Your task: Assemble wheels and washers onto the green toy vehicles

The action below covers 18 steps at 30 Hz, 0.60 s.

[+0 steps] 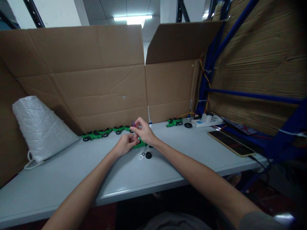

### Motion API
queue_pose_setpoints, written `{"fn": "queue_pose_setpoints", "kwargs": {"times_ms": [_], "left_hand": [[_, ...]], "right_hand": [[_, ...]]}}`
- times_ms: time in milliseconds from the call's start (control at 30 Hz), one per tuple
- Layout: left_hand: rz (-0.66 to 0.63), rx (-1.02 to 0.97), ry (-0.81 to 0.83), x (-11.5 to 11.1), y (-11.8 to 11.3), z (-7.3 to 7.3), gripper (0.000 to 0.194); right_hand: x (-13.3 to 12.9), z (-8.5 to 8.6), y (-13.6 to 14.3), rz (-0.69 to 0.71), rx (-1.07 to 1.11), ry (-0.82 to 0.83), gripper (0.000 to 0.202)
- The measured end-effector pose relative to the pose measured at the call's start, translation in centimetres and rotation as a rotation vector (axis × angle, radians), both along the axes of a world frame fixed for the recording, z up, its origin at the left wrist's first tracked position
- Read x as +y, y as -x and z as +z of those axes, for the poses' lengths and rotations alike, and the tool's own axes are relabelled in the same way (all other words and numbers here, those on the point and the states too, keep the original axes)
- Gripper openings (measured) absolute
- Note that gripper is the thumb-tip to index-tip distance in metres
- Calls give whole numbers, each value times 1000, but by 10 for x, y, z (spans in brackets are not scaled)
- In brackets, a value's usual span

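Note:
My right hand [144, 131] pinches a small purple piece [133, 123] between thumb and fingertips, above the table. Just to its lower left, my left hand [126, 143] has its fingers closed near a small pale part [136, 136], too small to make out. Under and behind the hands lies a green toy vehicle [140, 144], partly hidden. In front of it on the white table [165, 169] are a black wheel [148, 155], a white ring [141, 157] and a small black ring [143, 154].
Several green toy vehicles [103, 132] line the back edge, and another [174, 122] stands right of centre beside a black tyre [188, 125]. A white bag [43, 127] is at the left. A power strip [207, 120] and a phone [231, 143] lie at the right. Cardboard [107, 80] walls the back.

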<state>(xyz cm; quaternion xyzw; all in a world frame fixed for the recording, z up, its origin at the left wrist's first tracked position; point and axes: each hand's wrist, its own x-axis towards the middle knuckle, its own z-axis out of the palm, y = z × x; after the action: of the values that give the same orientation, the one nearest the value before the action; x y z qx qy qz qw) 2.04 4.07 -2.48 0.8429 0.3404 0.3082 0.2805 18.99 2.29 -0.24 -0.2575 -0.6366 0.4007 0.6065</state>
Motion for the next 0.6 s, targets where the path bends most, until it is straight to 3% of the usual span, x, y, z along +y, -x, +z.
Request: {"fn": "queue_pose_setpoints", "kwargs": {"times_ms": [367, 600], "left_hand": [[-5, 0, 5, 1, 0, 0, 43], [15, 0, -12, 1, -2, -2, 40]], "right_hand": [[-1, 5, -4, 204, -27, 12, 38], [2, 2, -4, 134, 0, 3, 39]]}}
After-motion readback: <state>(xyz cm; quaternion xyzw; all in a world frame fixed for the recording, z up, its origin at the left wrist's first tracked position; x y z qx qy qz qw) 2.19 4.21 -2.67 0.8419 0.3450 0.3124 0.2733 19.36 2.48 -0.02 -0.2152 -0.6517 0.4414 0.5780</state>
